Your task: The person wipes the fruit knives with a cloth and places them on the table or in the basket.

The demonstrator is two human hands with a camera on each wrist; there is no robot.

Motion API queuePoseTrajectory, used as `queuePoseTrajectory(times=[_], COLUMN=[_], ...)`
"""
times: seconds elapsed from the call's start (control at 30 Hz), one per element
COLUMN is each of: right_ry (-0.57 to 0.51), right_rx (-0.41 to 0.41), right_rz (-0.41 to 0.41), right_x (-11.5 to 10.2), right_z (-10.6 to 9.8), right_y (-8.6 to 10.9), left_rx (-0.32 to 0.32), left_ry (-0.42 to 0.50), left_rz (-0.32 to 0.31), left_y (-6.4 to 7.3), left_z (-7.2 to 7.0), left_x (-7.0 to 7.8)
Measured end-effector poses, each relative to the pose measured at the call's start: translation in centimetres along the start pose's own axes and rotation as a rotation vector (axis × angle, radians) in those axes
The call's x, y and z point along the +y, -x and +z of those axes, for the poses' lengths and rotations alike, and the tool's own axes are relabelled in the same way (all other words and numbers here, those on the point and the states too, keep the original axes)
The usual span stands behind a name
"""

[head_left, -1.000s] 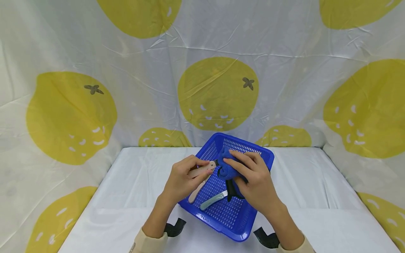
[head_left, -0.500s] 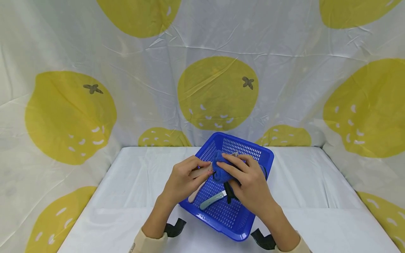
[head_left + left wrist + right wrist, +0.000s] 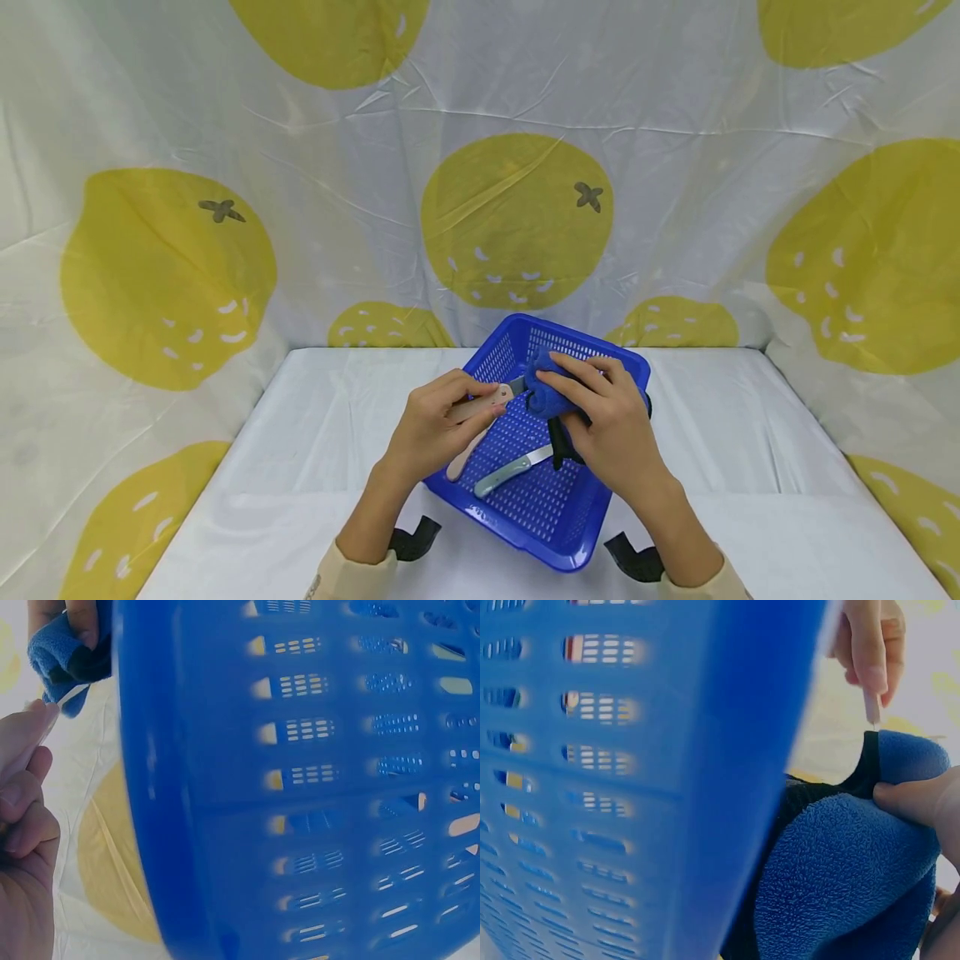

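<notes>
My left hand (image 3: 438,421) grips the pale pinkish handle of a knife (image 3: 480,403), whose blade points right. A blue terry cloth (image 3: 546,387) with black edging is folded round the blade, and my right hand (image 3: 603,417) pinches it there. A short stretch of bare blade shows between handle and cloth. Both hands are over a blue perforated basket (image 3: 480,518). In the right wrist view the cloth (image 3: 840,862) hangs in loose folds below the right thumb. Inside the basket lie a knife with a light green handle (image 3: 501,478) and a pale pink handle (image 3: 467,454), partly hidden by the left hand.
The basket stands at an angle on a white-covered table (image 3: 360,392). Behind it hangs a white curtain (image 3: 675,217) printed with yellow lemons. Black straps are on both wrists. The basket's wall (image 3: 202,750) fills much of both wrist views.
The right hand and cloth slid left up to the knife handle, where the blade tip showed beyond the cloth, then back right, baring blade near the handle. The left hand stays nearly still.
</notes>
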State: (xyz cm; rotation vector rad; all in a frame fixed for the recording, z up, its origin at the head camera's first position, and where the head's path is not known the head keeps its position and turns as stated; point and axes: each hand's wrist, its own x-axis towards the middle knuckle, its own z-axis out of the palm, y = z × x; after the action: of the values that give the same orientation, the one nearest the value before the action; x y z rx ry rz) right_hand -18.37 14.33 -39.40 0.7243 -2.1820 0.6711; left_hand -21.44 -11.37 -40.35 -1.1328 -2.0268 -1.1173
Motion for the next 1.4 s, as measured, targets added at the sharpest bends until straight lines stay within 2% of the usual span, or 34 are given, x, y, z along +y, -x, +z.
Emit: queuePoseTrajectory(times=[0.53, 0.87, 1.03, 1.23, 1.4], right_ry=[0.004, 0.018, 0.010, -0.002, -0.010], right_rx=[0.103, 0.105, 0.104, 0.113, 0.128], right_rz=[0.120, 0.174, 0.177, 0.176, 0.161], right_x=[2.3, 2.8, 2.7, 2.6, 2.2], right_z=[-1.3, -1.6, -1.6, -1.8, -1.9], right_y=[-0.1, 0.1, 0.1, 0.1, 0.0], left_rx=[0.020, 0.043, 0.066, 0.065, 0.035], left_ry=[0.027, 0.012, -0.025, -0.056, 0.008], left_rz=[-0.014, -0.192, -0.231, -0.236, -0.296], left_y=[-0.2, 0.1, 0.1, 0.0, -0.1], left_z=[-0.2, -0.4, -0.3, -0.3, -0.1], left_x=[-0.1, 0.0, 0.2, 0.2, 0.2])
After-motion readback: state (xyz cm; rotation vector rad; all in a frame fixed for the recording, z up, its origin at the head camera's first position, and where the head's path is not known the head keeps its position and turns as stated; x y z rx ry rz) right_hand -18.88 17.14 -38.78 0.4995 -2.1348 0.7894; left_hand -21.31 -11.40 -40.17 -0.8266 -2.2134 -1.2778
